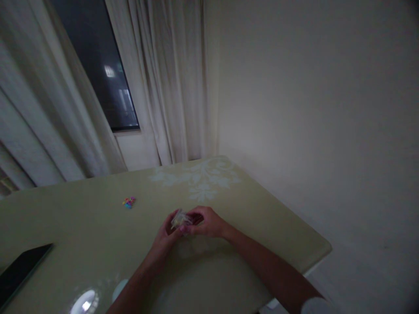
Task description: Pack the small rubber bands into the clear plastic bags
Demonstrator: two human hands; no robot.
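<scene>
Your two hands meet over the middle of the pale green worktop (248,209), both closed on the same small thing. Your left hand (166,237) comes up from below and pinches the near-left side of a small clear plastic packet (180,219); your right hand (207,222) reaches in from the right with its fingers curled over the packet's far side. The packet looks crinkled and see-through, with something dark or reddish showing at the right hand's fingers, but the dim light leaves its contents too blurred to name. You hold it just above or on the worktop; which of the two cannot be told.

To the left and farther back, well apart from your hands, a small heap of bright coloured pieces (128,202) lies on the worktop. At the near left edge lies a flat black slab with a glossy face, probably a tablet (20,269). A white leaf pattern (199,178) is printed at the worktop's far corner. Behind it hang pale curtains (170,83) beside a dark window (94,65), and a plain wall (314,109) fills the right.
</scene>
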